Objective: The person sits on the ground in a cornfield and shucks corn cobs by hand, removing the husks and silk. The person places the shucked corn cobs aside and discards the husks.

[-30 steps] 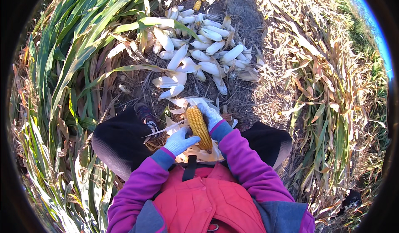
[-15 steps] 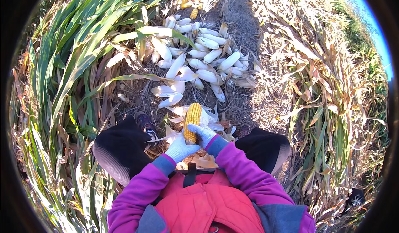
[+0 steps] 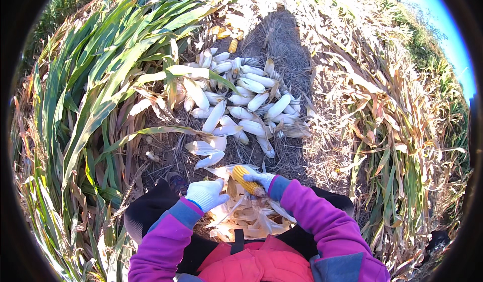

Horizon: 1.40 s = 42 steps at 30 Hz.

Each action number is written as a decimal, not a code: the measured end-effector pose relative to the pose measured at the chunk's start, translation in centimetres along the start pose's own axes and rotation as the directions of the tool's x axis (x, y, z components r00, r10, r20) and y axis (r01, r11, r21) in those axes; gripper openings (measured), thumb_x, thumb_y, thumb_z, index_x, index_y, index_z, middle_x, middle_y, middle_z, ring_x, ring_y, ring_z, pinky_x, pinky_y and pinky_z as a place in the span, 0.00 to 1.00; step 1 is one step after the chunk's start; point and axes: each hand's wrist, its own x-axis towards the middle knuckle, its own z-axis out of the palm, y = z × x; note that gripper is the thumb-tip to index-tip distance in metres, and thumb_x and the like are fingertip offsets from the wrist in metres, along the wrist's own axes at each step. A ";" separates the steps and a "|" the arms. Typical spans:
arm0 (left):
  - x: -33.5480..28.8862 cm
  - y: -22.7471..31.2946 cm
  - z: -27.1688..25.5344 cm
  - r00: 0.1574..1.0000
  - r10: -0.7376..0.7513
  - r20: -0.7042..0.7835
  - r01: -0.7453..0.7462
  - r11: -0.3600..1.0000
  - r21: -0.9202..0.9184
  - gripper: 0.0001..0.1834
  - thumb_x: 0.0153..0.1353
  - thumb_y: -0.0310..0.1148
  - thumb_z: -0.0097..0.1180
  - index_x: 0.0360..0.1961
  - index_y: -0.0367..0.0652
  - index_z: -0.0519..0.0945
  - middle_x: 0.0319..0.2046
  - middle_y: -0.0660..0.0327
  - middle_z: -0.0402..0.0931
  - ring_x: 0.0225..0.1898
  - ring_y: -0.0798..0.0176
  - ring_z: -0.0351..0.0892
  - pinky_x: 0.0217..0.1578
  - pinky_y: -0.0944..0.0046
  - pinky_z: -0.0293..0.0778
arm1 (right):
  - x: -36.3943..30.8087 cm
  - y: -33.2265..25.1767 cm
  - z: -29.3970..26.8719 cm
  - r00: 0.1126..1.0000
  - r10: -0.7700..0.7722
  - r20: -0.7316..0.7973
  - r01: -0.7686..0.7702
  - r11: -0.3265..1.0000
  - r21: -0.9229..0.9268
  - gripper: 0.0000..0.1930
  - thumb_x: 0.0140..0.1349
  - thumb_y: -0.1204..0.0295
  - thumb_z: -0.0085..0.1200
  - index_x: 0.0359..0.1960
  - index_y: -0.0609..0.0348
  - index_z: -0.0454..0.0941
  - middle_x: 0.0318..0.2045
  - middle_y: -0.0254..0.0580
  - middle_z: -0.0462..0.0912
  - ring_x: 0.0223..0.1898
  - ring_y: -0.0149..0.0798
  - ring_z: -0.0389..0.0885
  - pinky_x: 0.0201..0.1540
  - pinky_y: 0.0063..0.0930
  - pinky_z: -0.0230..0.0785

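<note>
A husked yellow ear of corn (image 3: 243,177) is gripped at its lower part by my right hand (image 3: 260,179), in a white glove. The ear tilts, its tip pointing up and left. My left hand (image 3: 205,194), also gloved, is apart from the ear on its left side, fingers curled closed. Whatever those fingers may hold is hidden. Pale stripped husks (image 3: 251,212) lie heaped between my legs, below both hands. Just ahead is a pile of ears in white husks (image 3: 240,103).
Several bare yellow ears (image 3: 224,32) lie beyond the pile. Cut green stalks and leaves (image 3: 95,81) are banked along the left, dry brown stalks (image 3: 390,126) along the right. A long shadow (image 3: 284,40) falls over the straw-covered ground.
My left hand has come off the ear and moved left. My right hand has shifted right, with the ear now tilted left. The view has tipped upward slightly.
</note>
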 end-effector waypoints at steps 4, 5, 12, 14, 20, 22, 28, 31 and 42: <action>1.2 1.1 -0.4 0.996 0.072 0.047 -0.072 0.997 0.005 0.28 0.61 0.56 0.55 0.50 0.43 0.77 0.38 0.49 0.84 0.41 0.44 0.84 0.40 0.47 0.78 | 0.0 -18.6 0.7 0.845 -0.533 0.038 0.487 0.798 0.354 0.22 0.62 0.62 0.63 0.55 0.60 0.74 0.41 0.43 0.82 0.38 0.38 0.83 0.39 0.38 0.80; 0.9 0.7 -0.4 0.998 0.038 0.046 -0.038 0.999 -0.001 0.28 0.61 0.56 0.55 0.51 0.43 0.77 0.37 0.50 0.84 0.41 0.44 0.84 0.40 0.47 0.78 | -2.1 -22.4 3.6 0.698 -0.710 0.094 0.635 0.674 0.378 0.19 0.64 0.68 0.61 0.54 0.61 0.74 0.41 0.42 0.82 0.38 0.38 0.83 0.40 0.36 0.79; 1.7 0.3 -0.5 0.968 -0.022 -0.248 -0.018 0.987 -0.161 0.26 0.59 0.54 0.59 0.50 0.45 0.77 0.35 0.52 0.84 0.38 0.46 0.85 0.38 0.48 0.78 | -2.2 -22.8 8.1 0.583 -0.761 0.284 0.789 0.614 0.022 0.16 0.69 0.68 0.53 0.53 0.64 0.75 0.37 0.40 0.80 0.37 0.35 0.80 0.41 0.30 0.75; 1.9 1.3 -1.7 0.924 -0.116 -0.363 0.045 0.979 -0.198 0.26 0.57 0.52 0.61 0.51 0.48 0.77 0.34 0.53 0.82 0.36 0.46 0.84 0.37 0.47 0.78 | -0.2 -19.1 6.1 0.705 -0.602 0.375 0.477 0.794 0.377 0.20 0.70 0.62 0.52 0.57 0.64 0.72 0.40 0.44 0.81 0.39 0.42 0.80 0.46 0.38 0.75; 1.7 2.3 -2.3 0.646 -0.050 -0.762 -0.109 0.982 -0.156 0.41 0.45 0.52 0.73 0.60 0.48 0.74 0.48 0.55 0.74 0.47 0.48 0.77 0.44 0.51 0.76 | -2.4 -9.6 6.5 0.715 -0.584 0.385 0.309 0.757 0.576 0.36 0.65 0.38 0.45 0.61 0.55 0.70 0.52 0.50 0.80 0.56 0.55 0.77 0.61 0.56 0.68; 1.9 3.1 -2.2 0.656 0.108 -0.747 -0.195 0.980 -0.030 0.44 0.42 0.48 0.75 0.62 0.49 0.73 0.45 0.57 0.75 0.45 0.50 0.78 0.42 0.52 0.77 | -2.8 -7.2 7.0 0.646 -0.628 0.433 0.334 0.743 0.580 0.40 0.64 0.36 0.45 0.66 0.54 0.63 0.61 0.49 0.73 0.62 0.53 0.71 0.65 0.54 0.64; 1.5 3.8 1.2 0.564 0.454 -0.690 -0.401 0.881 0.251 0.11 0.47 0.36 0.68 0.34 0.52 0.83 0.30 0.64 0.77 0.37 0.55 0.80 0.39 0.56 0.76 | -3.8 -1.8 6.7 0.687 -0.654 0.315 0.557 0.754 0.349 0.37 0.67 0.43 0.48 0.68 0.55 0.60 0.62 0.47 0.72 0.62 0.47 0.71 0.66 0.42 0.63; 1.3 3.4 1.5 0.608 0.412 -0.679 -0.336 0.908 0.250 0.10 0.48 0.36 0.68 0.34 0.51 0.83 0.32 0.63 0.77 0.38 0.55 0.80 0.38 0.55 0.76 | -6.4 -0.4 4.2 0.811 -0.503 0.299 0.397 0.848 0.350 0.26 0.70 0.60 0.53 0.65 0.60 0.67 0.57 0.46 0.77 0.57 0.38 0.76 0.60 0.31 0.69; 1.3 4.0 5.9 0.978 0.106 0.177 -0.172 0.896 0.409 0.30 0.56 0.50 0.63 0.60 0.59 0.75 0.54 0.59 0.77 0.54 0.52 0.78 0.56 0.42 0.67 | -10.9 -0.4 -0.6 0.754 -0.657 0.004 0.016 0.012 -1.000 0.42 0.51 0.47 0.64 0.64 0.60 0.69 0.58 0.58 0.76 0.58 0.54 0.76 0.61 0.43 0.67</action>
